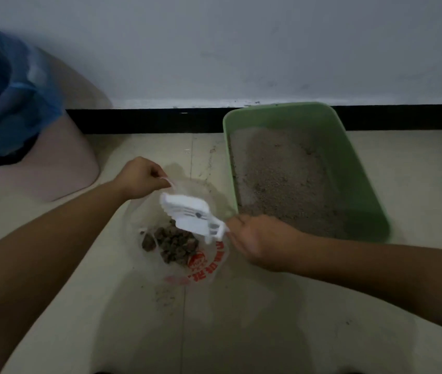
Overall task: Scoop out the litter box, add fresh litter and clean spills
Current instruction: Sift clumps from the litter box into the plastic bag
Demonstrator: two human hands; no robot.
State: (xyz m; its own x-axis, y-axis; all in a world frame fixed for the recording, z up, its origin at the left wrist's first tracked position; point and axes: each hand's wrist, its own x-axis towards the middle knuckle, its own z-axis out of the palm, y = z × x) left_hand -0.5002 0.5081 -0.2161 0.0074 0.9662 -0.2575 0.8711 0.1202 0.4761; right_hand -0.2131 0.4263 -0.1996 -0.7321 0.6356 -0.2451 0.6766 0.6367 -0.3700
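A green litter box (pixel 354 168) with grey-brown litter (pixel 279 179) stands on the floor by the wall. To its left lies a clear plastic bag (pixel 203 268) with red print, holding dark clumps (pixel 174 242). My left hand (pixel 140 178) pinches the bag's handle and holds it up. My right hand (pixel 255 240) grips the handle of a white slotted scoop (pixel 187 213), which is tilted over the bag's mouth.
A pink bin (pixel 60 163) lined with a blue bag (pixel 6 103) stands at the left against the wall. Scattered litter grains (pixel 165 298) lie on the pale floor tiles below the bag. A black skirting board (pixel 147 121) runs along the wall.
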